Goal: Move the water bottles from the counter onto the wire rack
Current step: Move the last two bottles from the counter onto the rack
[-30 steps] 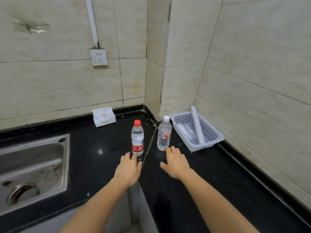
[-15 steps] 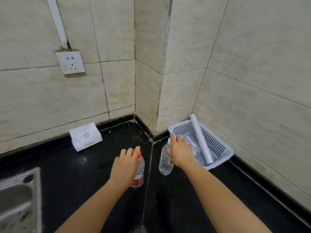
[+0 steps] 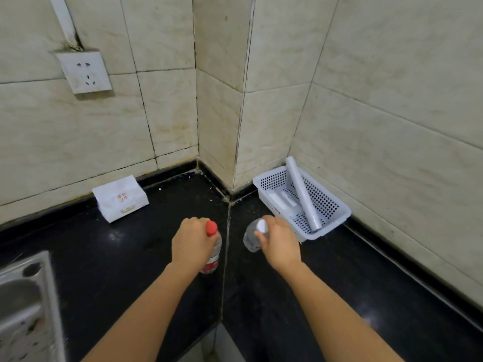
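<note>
The black worktop (image 3: 130,257) filled the corner, with a steel sink (image 3: 23,304) down at eight o'clock and a white perforated basket (image 3: 337,205) out at two o'clock against the tiled wall, a pale roll (image 3: 302,194) leaning in it. No wire rack showed anywhere in this view, so the destination could not be placed. A white tissue pack (image 3: 120,198) sat at eleven o'clock.

Both bottles stood close to the worktop's seam, near centre. The left hand (image 3: 192,244) was closed round the shoulder of the red-capped bottle (image 3: 213,253), which stood upright, long axis vertical, cap poking out at the hand's one o'clock. The right hand (image 3: 281,244) was curled on the neck of the white-capped bottle (image 3: 252,237), its body tipped away toward ten o'clock from the hand, apparently leaning off vertical. Whether either base had left the surface was hard to tell. Each hand had its own bottle, so a straight lift looked likely next.
</note>
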